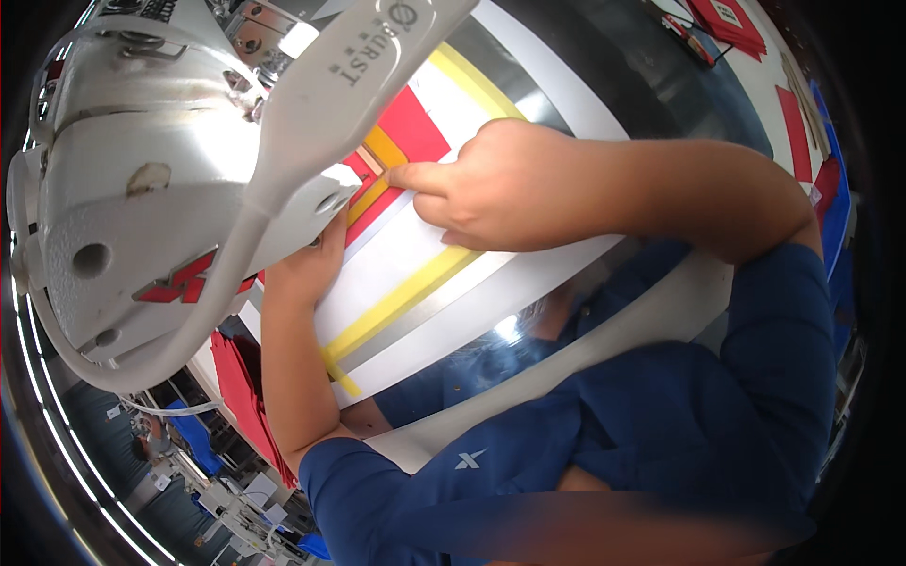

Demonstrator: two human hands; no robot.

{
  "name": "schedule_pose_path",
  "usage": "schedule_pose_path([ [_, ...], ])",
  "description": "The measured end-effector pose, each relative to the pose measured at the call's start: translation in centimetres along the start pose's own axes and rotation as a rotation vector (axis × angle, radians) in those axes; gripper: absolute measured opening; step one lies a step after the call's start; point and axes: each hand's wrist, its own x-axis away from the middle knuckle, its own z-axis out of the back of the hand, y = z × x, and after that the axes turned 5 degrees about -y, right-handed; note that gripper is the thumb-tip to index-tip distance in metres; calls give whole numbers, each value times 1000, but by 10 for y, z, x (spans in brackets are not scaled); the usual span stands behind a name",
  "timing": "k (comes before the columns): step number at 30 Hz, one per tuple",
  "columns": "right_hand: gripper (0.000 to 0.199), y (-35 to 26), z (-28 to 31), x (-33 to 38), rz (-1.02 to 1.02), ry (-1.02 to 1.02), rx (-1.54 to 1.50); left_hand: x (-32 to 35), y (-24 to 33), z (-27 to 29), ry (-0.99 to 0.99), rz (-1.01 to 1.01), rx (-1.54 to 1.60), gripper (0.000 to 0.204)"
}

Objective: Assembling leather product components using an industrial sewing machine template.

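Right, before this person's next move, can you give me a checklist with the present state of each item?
1. Right hand clear to see: ok, index finger extended at the orange-yellow band.
2. Left hand clear to see: not ok, its fingers are hidden behind the white machine head.
3. Red piece lying flat: ok where it shows; the rest is covered.
4. View of the needle area: not ok, the machine head and white paddle-shaped fixture block it.
5. Machine stopped: cannot tell from a single still.
6. Lower yellow strip firmly stuck down: cannot tell.
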Motion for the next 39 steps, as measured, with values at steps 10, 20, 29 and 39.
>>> schedule_pose_path([
  [10,30,-5,12,-2,-6,-110,-33,6,2,-2,37,-61,1,38],
  [20,27,-14,13,-7,80,33,85,49,-83,28,448,99,-444,27],
  [29,38,-40,37,5,-91,-318,204,49,-91,33,211,226,-270,39],
  [39,17,-46,44,2,-79,-259,206,14,-28,7,390,264,-38,42],
])
